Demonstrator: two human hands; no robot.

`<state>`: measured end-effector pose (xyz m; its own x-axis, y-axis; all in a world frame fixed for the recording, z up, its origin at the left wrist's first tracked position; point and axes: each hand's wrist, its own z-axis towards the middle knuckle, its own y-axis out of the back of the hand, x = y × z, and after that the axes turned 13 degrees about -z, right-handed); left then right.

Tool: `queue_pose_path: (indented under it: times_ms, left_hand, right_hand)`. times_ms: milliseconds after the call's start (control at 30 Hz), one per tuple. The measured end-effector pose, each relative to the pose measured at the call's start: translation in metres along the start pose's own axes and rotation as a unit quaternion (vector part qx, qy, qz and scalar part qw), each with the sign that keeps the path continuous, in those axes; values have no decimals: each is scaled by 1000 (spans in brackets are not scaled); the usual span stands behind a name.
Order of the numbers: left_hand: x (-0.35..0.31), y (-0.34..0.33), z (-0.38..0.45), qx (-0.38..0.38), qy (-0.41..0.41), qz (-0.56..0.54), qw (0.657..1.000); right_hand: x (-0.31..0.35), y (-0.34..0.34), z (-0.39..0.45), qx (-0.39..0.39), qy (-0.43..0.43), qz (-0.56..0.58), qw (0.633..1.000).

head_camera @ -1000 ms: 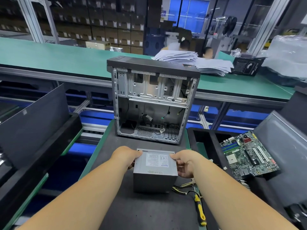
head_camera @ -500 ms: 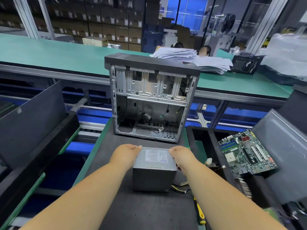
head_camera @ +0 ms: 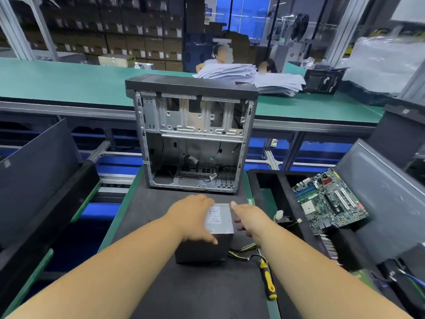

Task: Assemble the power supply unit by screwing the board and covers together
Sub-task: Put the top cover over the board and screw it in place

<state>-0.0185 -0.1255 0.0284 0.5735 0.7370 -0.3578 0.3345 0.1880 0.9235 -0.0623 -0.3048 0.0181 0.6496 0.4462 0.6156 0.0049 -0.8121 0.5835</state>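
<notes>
A grey power supply unit (head_camera: 219, 221) with a white label on top stands on the black work mat (head_camera: 195, 291), its yellow and black cables (head_camera: 243, 249) trailing to the right. My left hand (head_camera: 195, 217) lies across its top and left side, thumb hooked over the near edge. My right hand (head_camera: 249, 217) presses against its right side. Both hands grip the unit. Just behind it stands an open computer case (head_camera: 193, 134), side panel off, empty metal interior facing me.
A yellow-handled screwdriver (head_camera: 268, 282) lies on the mat at right. A green motherboard (head_camera: 328, 201) rests in a black tray (head_camera: 264, 178) to the right. Black case panels (head_camera: 36, 166) lean at left. Paper stacks (head_camera: 232, 72) sit on the green bench behind, with people beyond.
My left hand has slid from the unit's left side onto its top, covering part of the label. The unit has shifted slightly; the camera has moved a little closer.
</notes>
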Motion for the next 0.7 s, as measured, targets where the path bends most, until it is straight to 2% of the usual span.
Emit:
queue_pose_path:
  times_ms: [167,233,300,400,500,600,700]
  left_hand:
    - [5,7,2,-41,38,-54,997]
    - [7,12,2,-70,74,-143,985]
    - [10,16,2,-97,114,-248,957]
    - [13,19,-1,-89,172,-394,899]
    - [13,16,-6,-47,218,-531,818]
    - [16,6,-12,-35,272,-625,730]
    - [25,-15,-19,-38,294,-687,664]
  right_hand:
    - [-41,15,-1,-14,-30,69,997]
    - [-54,18,2,-20,-21,83,996]
    - [-61,19,5,-20,-13,84,996]
    - [-70,17,13,-39,25,96,994]
    - [-70,14,14,-61,63,99,991]
    - [-63,11,13,-22,106,113,988]
    - [-52,1,12,34,148,140,978]
